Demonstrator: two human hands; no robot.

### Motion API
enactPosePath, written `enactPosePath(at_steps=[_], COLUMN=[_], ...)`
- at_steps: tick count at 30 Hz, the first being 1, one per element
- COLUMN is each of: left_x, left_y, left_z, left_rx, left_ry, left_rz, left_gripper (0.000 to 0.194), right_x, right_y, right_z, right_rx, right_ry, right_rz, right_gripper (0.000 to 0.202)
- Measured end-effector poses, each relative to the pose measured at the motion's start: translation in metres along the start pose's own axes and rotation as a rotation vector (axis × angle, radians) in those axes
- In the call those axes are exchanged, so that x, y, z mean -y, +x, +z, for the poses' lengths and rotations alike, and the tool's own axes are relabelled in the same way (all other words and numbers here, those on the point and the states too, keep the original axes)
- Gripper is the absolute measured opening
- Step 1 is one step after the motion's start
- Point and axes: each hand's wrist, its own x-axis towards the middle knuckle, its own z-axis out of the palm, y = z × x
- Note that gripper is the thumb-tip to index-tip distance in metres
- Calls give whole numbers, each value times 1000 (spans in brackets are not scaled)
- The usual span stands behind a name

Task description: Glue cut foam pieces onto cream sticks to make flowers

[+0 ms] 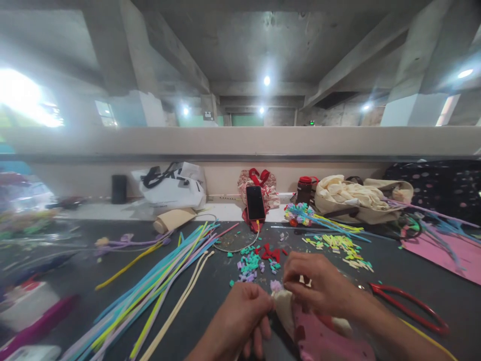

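My left hand (246,308) is closed, its thumb and index finger pinched together. Just past those fingertips is a small lilac fuzzy piece (276,286), but I cannot tell whether it is gripped. My right hand (319,281) curls in a pinch close by, over a cream cloth-like thing (283,307) and a pink spotted fabric (319,333). What either pinch holds is hidden. Beyond the hands lies a heap of short cut pieces in teal (250,261), lilac and red (271,252). Red-handled pliers or cutters (409,306) rest beside my right forearm.
Long coloured chenille stems (161,286) spread across the dark table's left side. Yellow cut pieces (340,245) lie right of centre, below a fuzzy flower bunch (298,214). Along the back stand a phone (255,203), a white bag (175,185), a bottle (304,189) and a beige bag (353,198).
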Motion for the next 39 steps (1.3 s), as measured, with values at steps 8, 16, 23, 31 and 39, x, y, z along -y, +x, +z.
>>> enactPosePath(at_steps=[8, 16, 23, 31, 39], left_x=[5, 6, 5, 1, 3], left_y=[2, 2, 2, -1, 1], left_z=[1, 2, 2, 5, 4], left_rx=[-13, -28, -47, -31, -46], left_ry=[167, 196, 204, 250, 258], left_rz=[32, 44, 43, 43, 43], left_gripper=[29, 23, 19, 19, 15], right_x=[-1, -5, -7, -6, -8], right_y=[-1, -1, -1, -2, -2], right_z=[9, 15, 18, 22, 27], right_rx=[44, 83, 102, 117, 93], right_ry=[-111, -205, -247, -345, -399], right_rz=[-22, -53, -88, -78, -106], right_gripper=[10, 11, 10, 11, 13])
